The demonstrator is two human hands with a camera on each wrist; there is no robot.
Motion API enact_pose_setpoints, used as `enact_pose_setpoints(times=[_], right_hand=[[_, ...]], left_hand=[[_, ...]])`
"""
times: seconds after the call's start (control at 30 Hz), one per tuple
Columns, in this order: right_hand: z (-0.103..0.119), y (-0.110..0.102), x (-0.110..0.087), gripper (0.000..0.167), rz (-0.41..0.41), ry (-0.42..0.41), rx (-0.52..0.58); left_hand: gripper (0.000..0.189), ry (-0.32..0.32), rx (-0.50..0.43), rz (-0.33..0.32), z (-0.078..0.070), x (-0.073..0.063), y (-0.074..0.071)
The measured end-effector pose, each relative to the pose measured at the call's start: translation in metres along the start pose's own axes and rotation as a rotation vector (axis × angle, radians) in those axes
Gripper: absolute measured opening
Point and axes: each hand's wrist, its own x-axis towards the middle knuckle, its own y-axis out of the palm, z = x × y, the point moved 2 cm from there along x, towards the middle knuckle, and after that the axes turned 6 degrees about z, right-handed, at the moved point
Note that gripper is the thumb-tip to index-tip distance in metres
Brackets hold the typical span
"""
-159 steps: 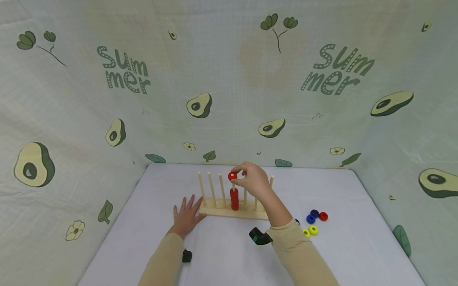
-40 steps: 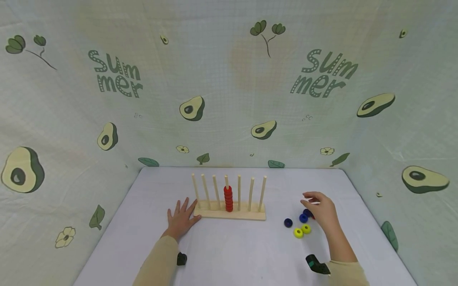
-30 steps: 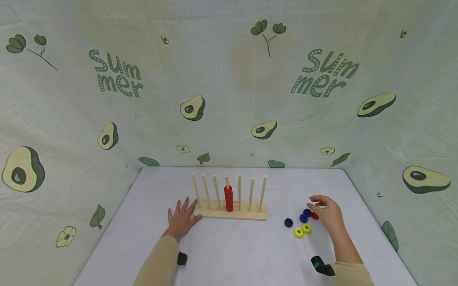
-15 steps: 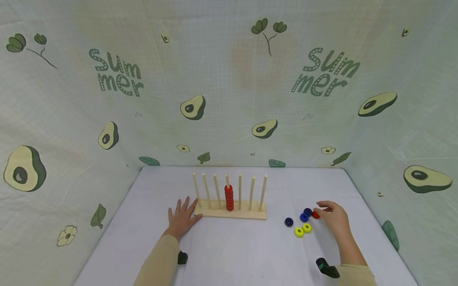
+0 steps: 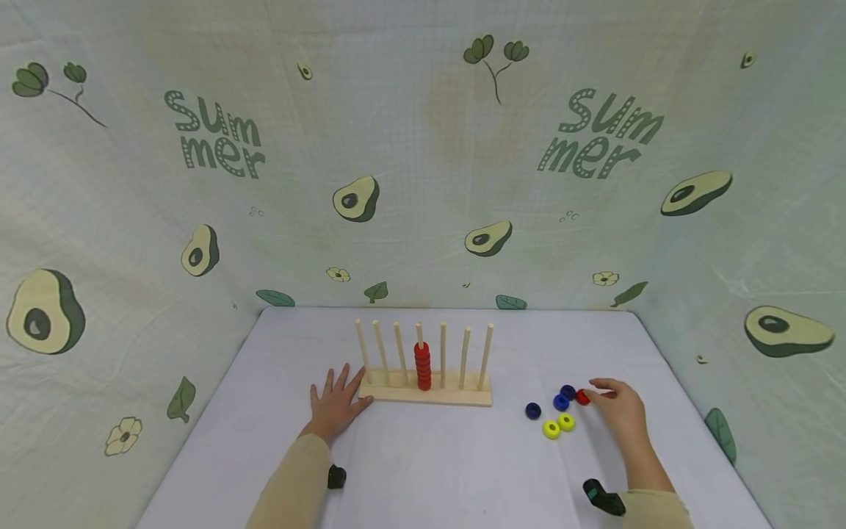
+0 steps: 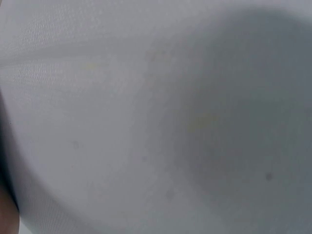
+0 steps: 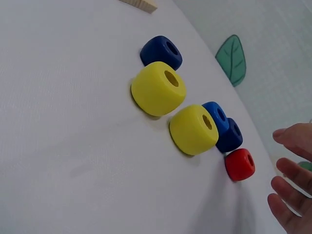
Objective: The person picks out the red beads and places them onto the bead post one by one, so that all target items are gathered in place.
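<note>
My left hand [image 5: 335, 408] lies flat with fingers spread at the left end of a wooden peg rack [image 5: 456, 397]. A stack of red beads [image 5: 423, 367] fills most of the rack's middle peg; the other pegs are bare. My right hand [image 5: 620, 413] hovers over the right side of the table, its fingertips close to a single red bead [image 5: 582, 397]. In the right wrist view, that hand's fingers [image 7: 290, 192] are parted and hold nothing, with a gap to the red bead [image 7: 239, 165]. The left wrist view shows mostly blurred white cloth.
Left of the red bead lie two touching blue beads [image 5: 561, 402], two yellow beads [image 5: 565, 422] and a separate dark blue bead [image 5: 532, 411]. White cloth covers the table [image 5: 436, 470]. Patterned fabric walls [image 5: 423, 147] enclose the back and sides.
The red bead my right hand held at the middle peg's top is now on the stack. That hand has moved right to the loose beads and lowered beside the red one. My left hand stays.
</note>
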Motion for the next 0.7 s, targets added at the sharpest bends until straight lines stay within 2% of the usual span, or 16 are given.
enact_pose_setpoints(times=[0.7], right_hand=[[-0.015, 0.014, 0.002, 0.037, 0.024, 0.03, 0.059]], left_hand=[[0.073, -0.015, 0.003, 0.013, -0.003, -0.001, -0.003]])
